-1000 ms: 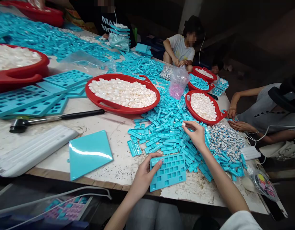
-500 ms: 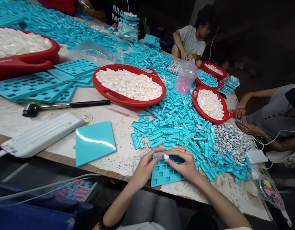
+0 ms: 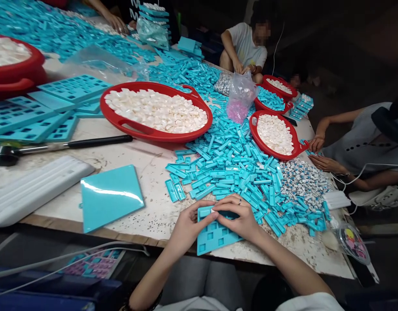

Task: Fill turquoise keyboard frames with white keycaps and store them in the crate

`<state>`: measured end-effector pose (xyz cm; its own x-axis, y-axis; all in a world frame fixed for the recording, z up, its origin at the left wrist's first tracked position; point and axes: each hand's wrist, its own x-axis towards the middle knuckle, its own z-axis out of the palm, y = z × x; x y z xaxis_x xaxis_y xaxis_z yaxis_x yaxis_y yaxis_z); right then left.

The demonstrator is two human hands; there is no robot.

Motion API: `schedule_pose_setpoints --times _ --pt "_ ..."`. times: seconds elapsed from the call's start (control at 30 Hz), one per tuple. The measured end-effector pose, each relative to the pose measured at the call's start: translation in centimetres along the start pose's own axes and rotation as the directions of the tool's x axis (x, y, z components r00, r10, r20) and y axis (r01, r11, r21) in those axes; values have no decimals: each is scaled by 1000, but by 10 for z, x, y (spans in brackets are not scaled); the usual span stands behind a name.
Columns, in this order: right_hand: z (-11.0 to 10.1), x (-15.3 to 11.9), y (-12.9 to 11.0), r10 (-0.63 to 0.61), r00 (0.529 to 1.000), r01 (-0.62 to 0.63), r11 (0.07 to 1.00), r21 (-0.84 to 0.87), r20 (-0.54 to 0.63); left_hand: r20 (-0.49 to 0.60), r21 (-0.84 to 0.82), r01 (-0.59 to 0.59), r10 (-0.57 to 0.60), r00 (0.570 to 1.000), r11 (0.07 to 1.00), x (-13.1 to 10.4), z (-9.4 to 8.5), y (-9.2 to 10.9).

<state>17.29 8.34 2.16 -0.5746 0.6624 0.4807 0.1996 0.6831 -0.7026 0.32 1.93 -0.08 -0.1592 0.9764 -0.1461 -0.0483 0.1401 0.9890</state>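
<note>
One grip, the left hand (image 3: 190,222), holds the blue board (image 3: 218,238); the right hand (image 3: 238,214) touches a white piece (image 3: 213,210), grip closure I cannot tell.

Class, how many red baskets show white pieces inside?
4: a left-edge basket, a central basket, a right-hand basket, and a rear basket farther back at right; others may be hidden.

Grey cloth trousers (image 3: 190,276) show at six o'clock, a loose white fabric sleeve (image 3: 311,302) at five, a dark bracelet (image 3: 158,299) at seven; the right hand (image 3: 239,216), toward four, wears a thin ring (image 3: 240,201).
</note>
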Motion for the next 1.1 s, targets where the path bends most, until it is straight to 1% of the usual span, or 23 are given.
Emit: schedule_pose_setpoints --times 0.23,0.33,0.43,0.6,0.8,1.0,1.1 --pt "1 0 -2 -62 998 63 998 17 -29 -61 46 -36 39 997 998 -1 2 2" --pt "0 0 -2 -65 998 65 998 4 -15 -64 79 -46 51 997 996 -3 3 4" --pt "-1 -1 -1 -76 997 76 997 13 12 -89 86 -67 74 993 994 -4 4 6" --pt "-1 -3 2 -54 996 54 999 0 65 -107 85 -80 89 990 993 -4 7 4" --pt "-1 -5 5 -31 997 31 1000 6 71 -139 70 -81 90 986 994 -3 9 4" --pt "-3 -5 6 -61 995 61 998 -6 79 -95 71 -72 79 992 995 -2 8 4" --pt "-3 -5 9 -42 995 43 999 -13 92 -122 84 -55 65 990 995 -4 10 5"
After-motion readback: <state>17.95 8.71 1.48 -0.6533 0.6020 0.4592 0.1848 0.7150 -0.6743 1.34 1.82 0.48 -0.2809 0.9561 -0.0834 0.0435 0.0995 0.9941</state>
